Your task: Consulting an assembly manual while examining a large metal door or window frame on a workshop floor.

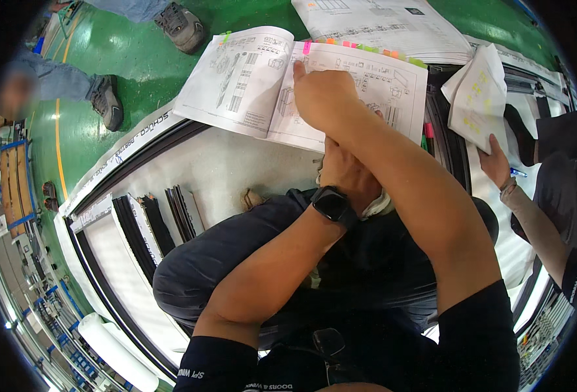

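Note:
An open catalogue [236,85] with line drawings of parts and coloured index tabs lies in front of me. My right hand [324,95] reaches across it, index finger stretched onto the upper part of the right page, the other fingers curled and nothing held. Below the page's lower edge is my left hand [347,173], partly under my right forearm, so its fingers are mostly hidden. A black watch [331,204] is on that wrist. Some whitish cloth [377,205] shows beside it; whether the hand grips it or the catalogue I cannot tell.
Large drawing sheets [383,29] lie beyond the catalogue. At right, a co-worker's hand [494,162] touches a paper with yellow marks [478,98]. Dark frame profiles [138,225] lie at left. Another person's shoes [181,27] stand on the green floor [125,59].

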Motion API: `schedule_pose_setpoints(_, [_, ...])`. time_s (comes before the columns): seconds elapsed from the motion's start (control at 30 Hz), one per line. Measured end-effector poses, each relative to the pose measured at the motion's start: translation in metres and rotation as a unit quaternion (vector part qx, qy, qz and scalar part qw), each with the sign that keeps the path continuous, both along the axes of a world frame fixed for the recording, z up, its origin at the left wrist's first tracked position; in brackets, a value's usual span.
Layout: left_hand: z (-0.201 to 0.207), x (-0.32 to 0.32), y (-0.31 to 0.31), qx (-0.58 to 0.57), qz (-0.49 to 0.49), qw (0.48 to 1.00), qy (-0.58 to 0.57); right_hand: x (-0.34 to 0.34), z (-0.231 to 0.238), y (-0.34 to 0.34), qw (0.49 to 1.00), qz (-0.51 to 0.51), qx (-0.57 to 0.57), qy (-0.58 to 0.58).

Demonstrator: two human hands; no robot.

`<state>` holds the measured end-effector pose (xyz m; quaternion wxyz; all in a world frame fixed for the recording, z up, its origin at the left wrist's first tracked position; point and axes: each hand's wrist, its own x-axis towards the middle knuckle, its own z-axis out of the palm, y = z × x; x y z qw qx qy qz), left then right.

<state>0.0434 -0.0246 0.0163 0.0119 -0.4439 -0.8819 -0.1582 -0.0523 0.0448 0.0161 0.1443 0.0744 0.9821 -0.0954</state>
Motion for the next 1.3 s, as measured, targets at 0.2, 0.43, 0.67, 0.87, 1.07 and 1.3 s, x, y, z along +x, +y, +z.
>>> schedule_pose_setpoints(0.2, [-0.002,-0.001,-0.002,-0.04,0.004,0.997,-0.059,0.066,0.022,0.064,0.965,-0.048,0.023,0.257])
schedule_pose_setpoints(0.43, [0.012,-0.013,-0.002,0.114,0.055,0.989,-0.073,0.15,0.028,0.098,0.801,-0.426,-0.296,0.298])
schedule_pose_setpoints(0.67, [0.012,-0.004,-0.007,0.074,0.015,0.997,-0.016,0.146,0.036,0.087,0.73,-0.391,-0.545,0.128])
schedule_pose_setpoints(0.87, [0.013,-0.035,-0.02,0.069,-0.068,0.994,-0.041,0.154,-0.038,0.092,0.88,-0.36,0.047,0.306])
schedule_pose_setpoints(1.07, [-0.009,-0.109,-0.053,0.007,0.249,0.96,0.125,0.148,-0.01,0.097,0.565,-0.43,-0.679,0.184])
schedule_pose_setpoints(1.3, [-0.015,-0.114,-0.07,-0.016,0.313,0.95,-0.005,0.15,0.025,0.088,0.752,-0.214,-0.551,0.292])
